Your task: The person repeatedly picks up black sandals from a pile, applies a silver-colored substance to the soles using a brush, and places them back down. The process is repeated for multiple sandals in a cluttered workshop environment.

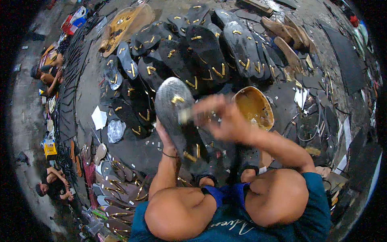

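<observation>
My left hand (164,136) is closed on the edge of a dark sandal sole (169,94), which stands tilted with its underside facing me. Short gold strap ends poke through this sole near its top and bottom, and its upper part looks whitish. My right hand (227,121), smeared by motion, grips a brush whose pale bristles (185,116) are at the right side of the sole. Just beyond that hand sits a tub (271,109) with yellowish-brown paste or liquid inside, probably glue.
Many similar dark soles (207,46) with gold strap ends lie piled ahead. Finished-looking sandals (121,187) with gold straps spread at lower left. Wooden foot forms (288,52) lie far right, a plastic bag (116,131) nearer left. Two other people (50,76) sit at the far left.
</observation>
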Available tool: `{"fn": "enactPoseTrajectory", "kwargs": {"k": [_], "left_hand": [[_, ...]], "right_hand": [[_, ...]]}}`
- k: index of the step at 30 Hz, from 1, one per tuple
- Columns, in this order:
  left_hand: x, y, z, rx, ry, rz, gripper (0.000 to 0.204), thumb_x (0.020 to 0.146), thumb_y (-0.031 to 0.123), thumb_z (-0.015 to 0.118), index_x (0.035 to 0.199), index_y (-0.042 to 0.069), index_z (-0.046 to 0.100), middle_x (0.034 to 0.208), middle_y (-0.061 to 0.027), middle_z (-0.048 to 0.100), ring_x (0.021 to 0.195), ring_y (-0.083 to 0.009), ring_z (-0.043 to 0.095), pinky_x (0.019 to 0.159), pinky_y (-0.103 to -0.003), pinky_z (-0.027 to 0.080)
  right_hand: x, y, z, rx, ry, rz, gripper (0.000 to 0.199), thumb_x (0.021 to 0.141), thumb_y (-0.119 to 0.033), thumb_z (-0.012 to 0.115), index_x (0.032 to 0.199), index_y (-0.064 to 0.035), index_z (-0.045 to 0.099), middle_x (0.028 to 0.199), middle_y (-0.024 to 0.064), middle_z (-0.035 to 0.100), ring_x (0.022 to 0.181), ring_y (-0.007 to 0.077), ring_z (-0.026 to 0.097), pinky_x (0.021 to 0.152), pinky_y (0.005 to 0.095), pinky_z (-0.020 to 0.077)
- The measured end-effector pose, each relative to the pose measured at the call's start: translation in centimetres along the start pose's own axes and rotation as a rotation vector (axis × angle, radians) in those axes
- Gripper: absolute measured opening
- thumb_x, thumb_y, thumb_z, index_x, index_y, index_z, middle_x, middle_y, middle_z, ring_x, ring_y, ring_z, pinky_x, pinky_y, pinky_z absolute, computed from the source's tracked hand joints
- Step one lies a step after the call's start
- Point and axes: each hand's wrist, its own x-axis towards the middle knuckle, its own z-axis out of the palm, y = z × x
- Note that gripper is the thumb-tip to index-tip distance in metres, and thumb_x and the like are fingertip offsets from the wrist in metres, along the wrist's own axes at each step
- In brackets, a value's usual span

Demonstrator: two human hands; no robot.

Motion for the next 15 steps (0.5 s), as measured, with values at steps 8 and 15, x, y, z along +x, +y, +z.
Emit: {"fn": "enactPoseTrajectory", "kwargs": {"k": [8, 15], "left_hand": [[-7.4, 0.0, -6.2, -0.237, 0.084, -0.446, 0.051, 0.1, 0.036, 0.031, 0.13, 0.001, 0.053, 0.121, -0.0156, 0.062, 0.109, -0.0292, 0.061, 0.093, -0.045, 0.05], [-16.9, 0.1, -8.4, -0.197, 0.312, -0.628, 0.048, 0.1, 0.033, 0.032, 0.125, 0.0, 0.055, 0.114, -0.0158, 0.064, 0.101, -0.0283, 0.064, 0.086, -0.043, 0.053]], "right_hand": [[-6.2, 3.5, -8.0, -0.457, 0.393, 0.447, 0.022, 0.087, -0.024, 0.069, 0.099, -0.0062, 0.07, 0.092, 0.0121, 0.071, 0.081, 0.023, 0.069, 0.071, 0.0344, 0.0531], [-7.9, 0.1, -10.9, -0.766, 0.421, 0.377, 0.031, 0.087, -0.028, 0.068, 0.105, -0.0035, 0.067, 0.097, 0.0169, 0.068, 0.085, 0.034, 0.066, 0.078, 0.04, 0.0522]]}}
